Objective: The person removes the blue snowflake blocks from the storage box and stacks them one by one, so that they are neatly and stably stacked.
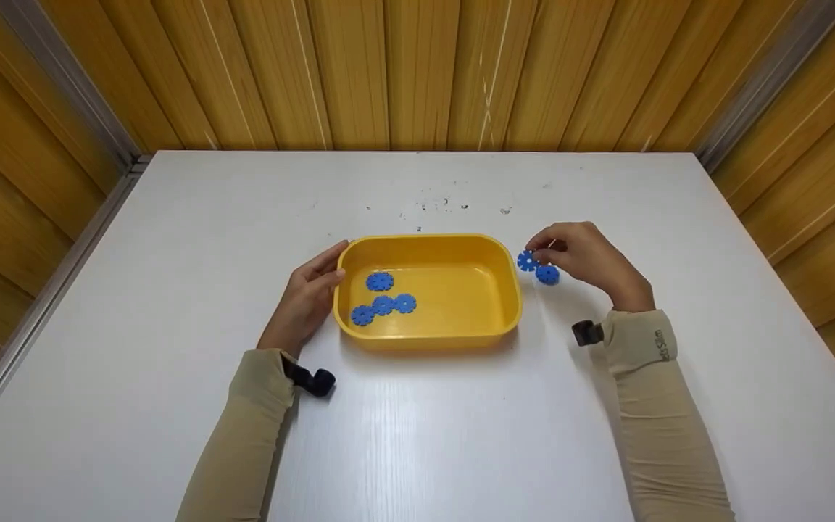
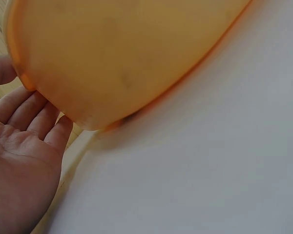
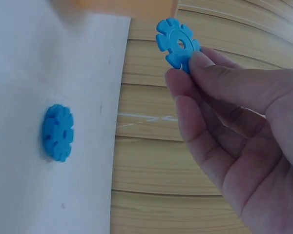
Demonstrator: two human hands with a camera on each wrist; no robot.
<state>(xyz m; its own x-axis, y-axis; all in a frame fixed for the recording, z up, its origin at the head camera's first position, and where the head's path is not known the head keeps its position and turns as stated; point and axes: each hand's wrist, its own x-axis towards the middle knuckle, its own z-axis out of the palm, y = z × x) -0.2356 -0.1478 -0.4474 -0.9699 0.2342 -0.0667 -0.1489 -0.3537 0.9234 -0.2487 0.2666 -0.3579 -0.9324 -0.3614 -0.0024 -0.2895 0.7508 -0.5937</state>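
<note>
A yellow plastic tub (image 1: 432, 330) stands on the white table. My left hand (image 1: 305, 301) holds its left end, the thumb at the rim and the fingers along the outer wall; the left wrist view shows the hand (image 2: 27, 141) against the tub wall (image 2: 112, 58). Past the tub's right end, my right hand (image 1: 588, 257) pinches a blue notched plastic disc (image 3: 179, 43) between thumb and fingertips, raised off the table. Below that hand lies a small stack of blue discs (image 3: 58, 132). Inside the tub are several more blue discs (image 1: 380, 281), some in a row near the left.
The white table (image 1: 417, 449) reaches back to a wood-look panel wall (image 1: 417, 72). Small dark marks (image 1: 446, 203) dot its surface behind the tub. Black camera mounts (image 1: 309, 378) sit at both wrists.
</note>
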